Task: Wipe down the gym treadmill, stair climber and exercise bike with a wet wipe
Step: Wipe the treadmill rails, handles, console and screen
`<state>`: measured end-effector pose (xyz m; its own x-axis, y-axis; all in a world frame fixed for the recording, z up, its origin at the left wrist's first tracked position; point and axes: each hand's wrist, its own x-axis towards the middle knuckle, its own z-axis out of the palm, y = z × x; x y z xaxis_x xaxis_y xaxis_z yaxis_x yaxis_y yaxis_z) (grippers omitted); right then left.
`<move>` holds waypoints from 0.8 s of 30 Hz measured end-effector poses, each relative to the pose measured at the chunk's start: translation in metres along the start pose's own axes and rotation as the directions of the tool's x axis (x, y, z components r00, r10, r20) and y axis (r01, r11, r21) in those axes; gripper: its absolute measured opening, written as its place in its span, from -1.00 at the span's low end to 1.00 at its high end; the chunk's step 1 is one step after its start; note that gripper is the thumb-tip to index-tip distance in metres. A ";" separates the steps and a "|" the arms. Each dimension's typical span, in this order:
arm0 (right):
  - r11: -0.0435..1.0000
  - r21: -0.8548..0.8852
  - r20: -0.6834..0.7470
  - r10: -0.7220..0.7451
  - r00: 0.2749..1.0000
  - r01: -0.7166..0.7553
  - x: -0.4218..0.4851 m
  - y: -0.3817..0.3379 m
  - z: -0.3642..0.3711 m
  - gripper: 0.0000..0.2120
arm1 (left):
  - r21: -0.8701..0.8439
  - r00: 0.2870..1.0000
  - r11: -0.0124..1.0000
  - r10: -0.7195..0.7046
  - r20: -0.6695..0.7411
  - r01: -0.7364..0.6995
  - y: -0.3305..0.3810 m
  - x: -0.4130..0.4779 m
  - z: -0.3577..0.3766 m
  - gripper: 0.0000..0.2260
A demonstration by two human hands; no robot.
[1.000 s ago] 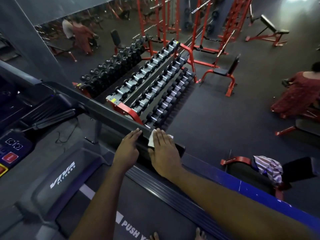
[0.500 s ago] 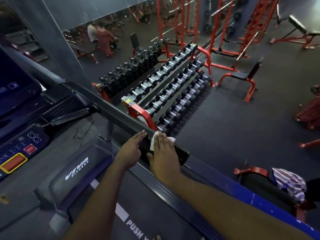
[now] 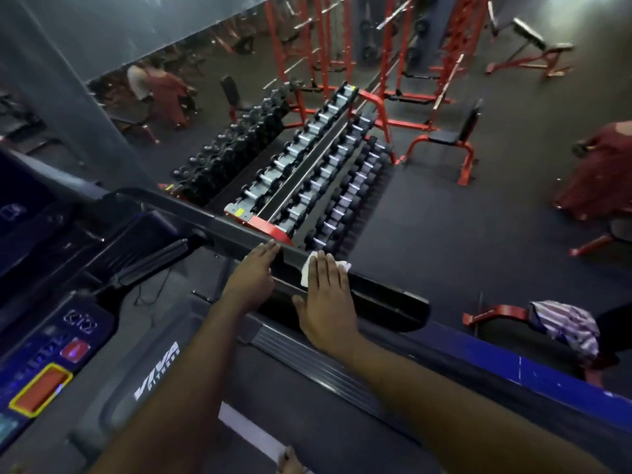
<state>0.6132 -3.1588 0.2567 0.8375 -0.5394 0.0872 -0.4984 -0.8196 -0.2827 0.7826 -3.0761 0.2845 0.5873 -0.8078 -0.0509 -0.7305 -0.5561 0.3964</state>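
Your bare toes (image 3: 290, 462) sat at 6 o'clock on the grey-and-blue treadmill (image 3: 342, 371), so you were standing on its belt.

Your right hand (image 3: 325, 302) lay flat just right of centre, fingers straight and together, thumb splayed. The palm pressed the crumpled white wet wipe (image 3: 306, 271) onto the long black padded handrail (image 3: 386, 295), and the wipe showed on both sides of the fingertips.

Your left hand (image 3: 253, 278) rested flat on the same rail just beside it, toward 10 o'clock, fingers straight, holding nothing.

Change over the last second:
- Both hands had slid up the rail, away from its rounded end at 3 o'clock.
- More bare rail showed behind the right hand than before.
- The dark console with the orange stop button (image 3: 41, 391) had come further into view at 8 o'clock.

Meaning: the rail stroke was underway and the treadmill looked part-done. No stair climber or bike could be picked out here.

Further off:
- striped cloth (image 3: 567, 326) at 4 o'clock
- red dumbbell rack (image 3: 307, 172) at 12
- person in red (image 3: 598, 172) at 2
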 end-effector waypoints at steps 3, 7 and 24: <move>0.995 -0.004 -0.105 0.096 0.990 -0.097 -0.004 -0.015 0.016 -0.25 | 0.010 0.993 0.994 0.111 0.034 -0.112 -0.027 0.011 -0.016 -0.35; 0.938 0.033 -0.297 0.339 0.893 -0.345 -0.033 -0.007 0.030 -0.30 | 0.008 0.978 0.978 0.210 -0.021 -0.210 -0.044 0.020 -0.017 -0.35; 0.882 0.039 -0.333 0.454 0.826 -0.469 -0.009 -0.036 0.034 -0.41 | -0.042 0.938 0.938 0.346 0.030 -0.344 -0.067 0.013 -0.020 -0.28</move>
<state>0.6309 -3.1175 0.2334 0.3910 -0.8825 0.2615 -0.8239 -0.4623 -0.3280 0.8464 -3.0454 0.2753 0.2880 -0.9556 0.0618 -0.8727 -0.2354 0.4278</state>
